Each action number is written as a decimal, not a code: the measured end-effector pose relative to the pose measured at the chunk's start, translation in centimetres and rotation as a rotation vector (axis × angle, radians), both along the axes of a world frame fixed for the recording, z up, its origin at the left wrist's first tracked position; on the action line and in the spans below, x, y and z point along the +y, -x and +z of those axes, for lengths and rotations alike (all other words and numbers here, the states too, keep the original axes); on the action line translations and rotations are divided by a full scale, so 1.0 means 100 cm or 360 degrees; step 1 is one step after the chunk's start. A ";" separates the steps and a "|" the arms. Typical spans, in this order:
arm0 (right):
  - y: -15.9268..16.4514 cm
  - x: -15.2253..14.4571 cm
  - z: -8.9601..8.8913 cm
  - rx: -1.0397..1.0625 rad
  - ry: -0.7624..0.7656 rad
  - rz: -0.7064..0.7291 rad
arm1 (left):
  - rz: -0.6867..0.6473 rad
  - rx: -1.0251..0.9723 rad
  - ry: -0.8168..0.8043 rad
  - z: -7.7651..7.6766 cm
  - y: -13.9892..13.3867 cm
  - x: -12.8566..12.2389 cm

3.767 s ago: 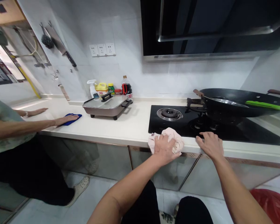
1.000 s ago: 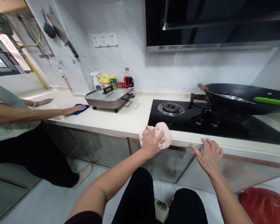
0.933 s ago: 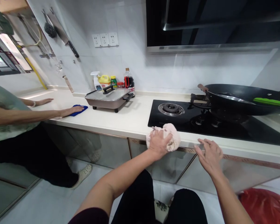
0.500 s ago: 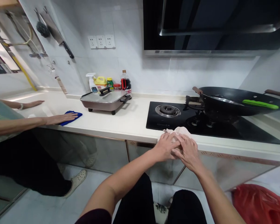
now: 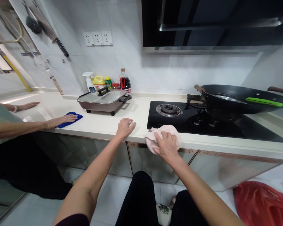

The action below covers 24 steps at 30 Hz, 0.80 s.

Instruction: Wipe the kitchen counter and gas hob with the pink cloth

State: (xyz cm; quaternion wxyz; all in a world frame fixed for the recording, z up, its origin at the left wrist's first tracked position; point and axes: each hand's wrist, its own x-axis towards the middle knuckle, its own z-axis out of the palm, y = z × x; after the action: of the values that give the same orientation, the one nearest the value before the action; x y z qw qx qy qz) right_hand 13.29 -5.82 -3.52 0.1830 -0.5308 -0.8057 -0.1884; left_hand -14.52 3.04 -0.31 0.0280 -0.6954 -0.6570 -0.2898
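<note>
My right hand (image 5: pixel 167 143) grips a pale pink cloth (image 5: pixel 163 129) at the counter's front edge, by the near left corner of the black gas stove (image 5: pixel 153 116). Part of the cloth hangs over the edge, and its underside is hidden. Left of it, my left hand (image 5: pixel 125 128) holds nothing and rests at the white countertop (image 5: pixel 101 124), fingers loosely apart. Behind that hand stands a lidded electric pan (image 5: pixel 101 101) with a glass lid.
At the left, a co-worker's hand (image 5: pixel 62 120) lies on a blue cloth (image 5: pixel 72 120). A black wok (image 5: pixel 226 103) with a green-handled utensil (image 5: pixel 264 101) sits on the right burner. Bottles (image 5: pixel 125 82) line the wall. A red bag (image 5: pixel 261 204) lies on the floor.
My left hand has let go of the cloth and moved left to the counter. My right hand has shifted left with the cloth, now spread wider. The view has turned slightly.
</note>
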 end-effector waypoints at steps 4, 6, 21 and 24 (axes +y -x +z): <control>0.060 0.010 0.007 -0.0038 0.0050 0.0127 | 0.0018 0.0024 0.0123 -0.003 -0.003 0.000; 0.080 0.015 0.007 -0.0050 0.0045 0.0168 | 0.0056 0.0034 0.0134 -0.003 -0.004 -0.001; -0.068 0.014 -0.030 0.0151 -0.0255 0.0191 | 0.0053 0.0068 0.0187 -0.001 0.001 -0.002; -0.122 0.010 -0.032 0.0082 -0.0188 0.0084 | 0.0038 0.0071 0.0168 -0.001 0.000 -0.004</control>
State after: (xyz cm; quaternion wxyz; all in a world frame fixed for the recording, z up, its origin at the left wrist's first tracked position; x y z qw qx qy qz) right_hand 25.45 -4.78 -6.75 0.2397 -0.5024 -0.8019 -0.2170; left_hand -14.55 2.69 -0.40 0.0094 -0.6943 -0.6789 -0.2387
